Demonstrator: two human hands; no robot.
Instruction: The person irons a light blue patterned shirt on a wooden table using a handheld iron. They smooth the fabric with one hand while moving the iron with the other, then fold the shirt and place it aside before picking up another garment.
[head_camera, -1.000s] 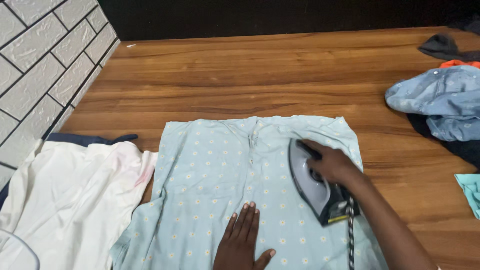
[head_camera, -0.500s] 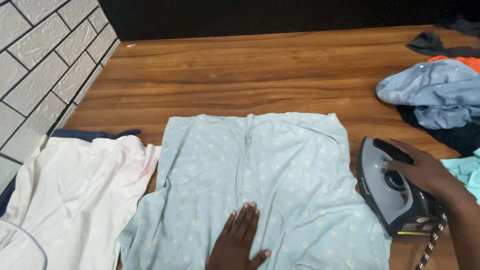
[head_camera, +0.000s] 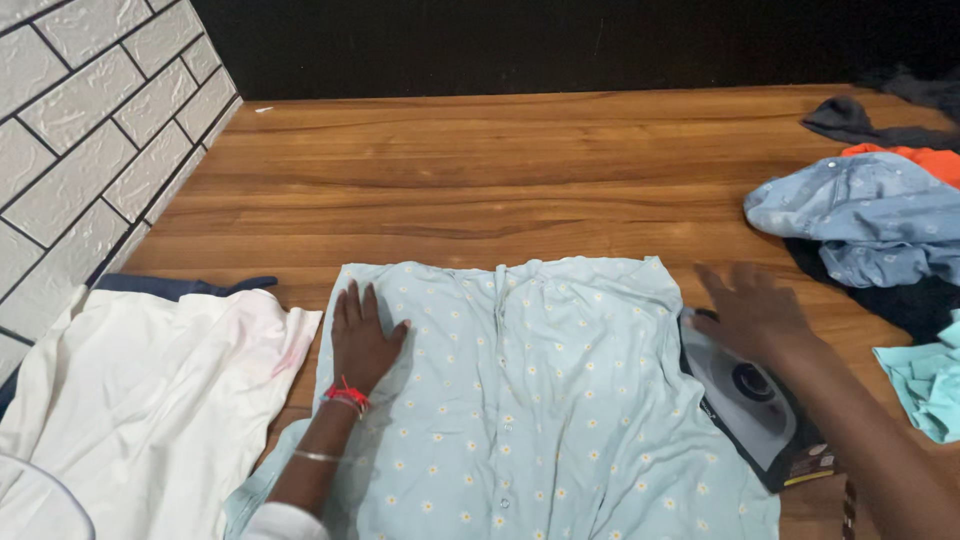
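While a white cloth (head_camera: 140, 400) lies just left of it, the left hand (head_camera: 362, 338) rests flat, fingers spread, on the light blue dotted shirt (head_camera: 540, 400). The shirt stretches right from that hand. The right hand (head_camera: 752, 310) hovers open, holding nothing, just above the grey iron (head_camera: 750, 405) beside the shirt. Farther right sits a pile of clothes (head_camera: 865, 215).

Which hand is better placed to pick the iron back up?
Right. The right hand hovers just above the iron at the pale blue shirt's right edge. The left hand lies flat on the shirt's far side.
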